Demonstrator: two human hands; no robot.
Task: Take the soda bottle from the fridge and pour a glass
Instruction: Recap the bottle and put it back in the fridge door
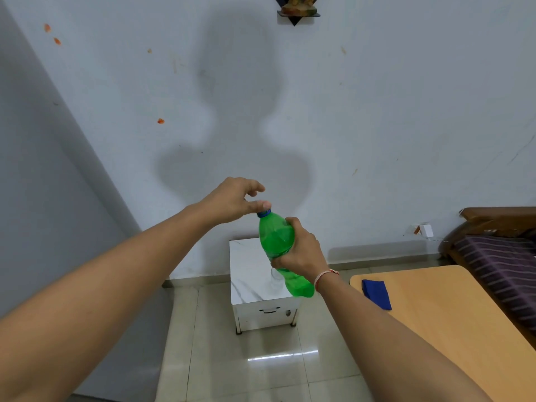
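Note:
A green soda bottle [275, 236] with a blue cap [264, 213] is held tilted in the air, its neck pointing up and to the left. My right hand [301, 250] is wrapped around its middle. My left hand [235, 200] is at the top of the bottle, thumb and fingers pinched on the blue cap. Below the bottle, a clear glass [275, 281] stands on a small white marble-topped cabinet [249, 268]; the bottle and my right hand partly hide it.
The white cabinet stands on a tiled floor against a pale wall. A wooden table [435, 320] with a folded blue cloth [376, 293] is at the right. A bed with a striped cover [504, 268] lies at the far right. A grey surface [43, 198] fills the left side.

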